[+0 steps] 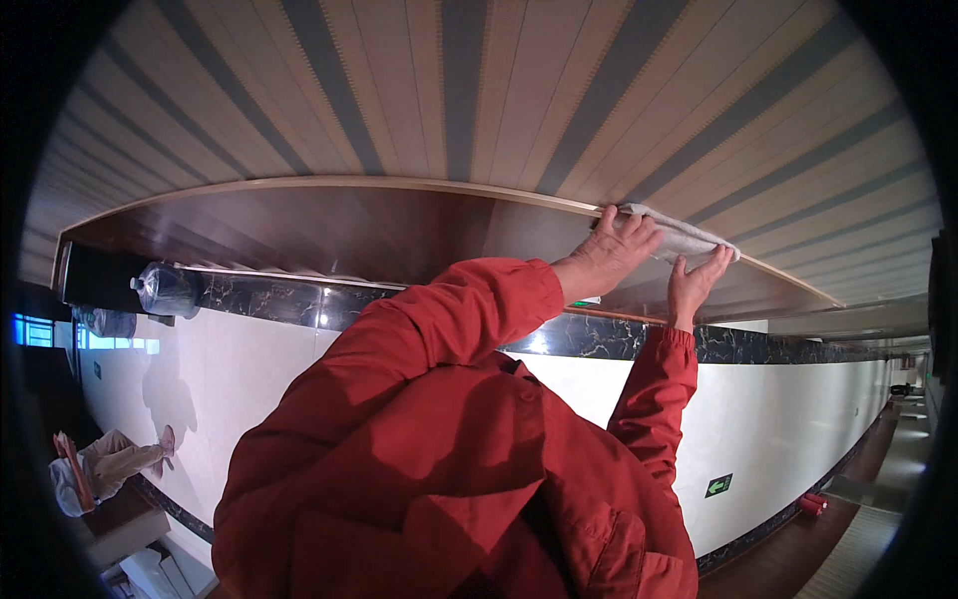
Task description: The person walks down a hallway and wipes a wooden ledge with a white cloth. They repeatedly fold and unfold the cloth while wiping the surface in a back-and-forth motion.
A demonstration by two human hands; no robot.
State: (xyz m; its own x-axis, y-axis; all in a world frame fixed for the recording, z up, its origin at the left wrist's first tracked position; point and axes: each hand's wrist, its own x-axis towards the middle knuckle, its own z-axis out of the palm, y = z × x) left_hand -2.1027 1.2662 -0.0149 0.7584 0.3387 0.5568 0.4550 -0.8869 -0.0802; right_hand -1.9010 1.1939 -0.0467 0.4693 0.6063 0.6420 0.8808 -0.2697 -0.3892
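Note:
Both of my hands are on a folded white cloth [685, 238] that lies along the light-coloured trim rail [524, 196] on top of the dark wood wall panelling [419, 228]. My left hand [610, 251] presses the cloth's left part, fingers spread over it and the rail. Lower and to the right, my right hand [697, 286] grips the cloth's right end, fingertips at its outer edge. Above the rail rises striped wallpaper [516, 90] with grey and beige bands.
Large clear water bottles [166, 288] stand by the wall at left. A seated person [112, 464] is at lower left. A polished pale floor [756, 427] with a dark marble border [584, 335] runs along the corridor. A green arrow sign [718, 486] and red cylinders [812, 503] are at right.

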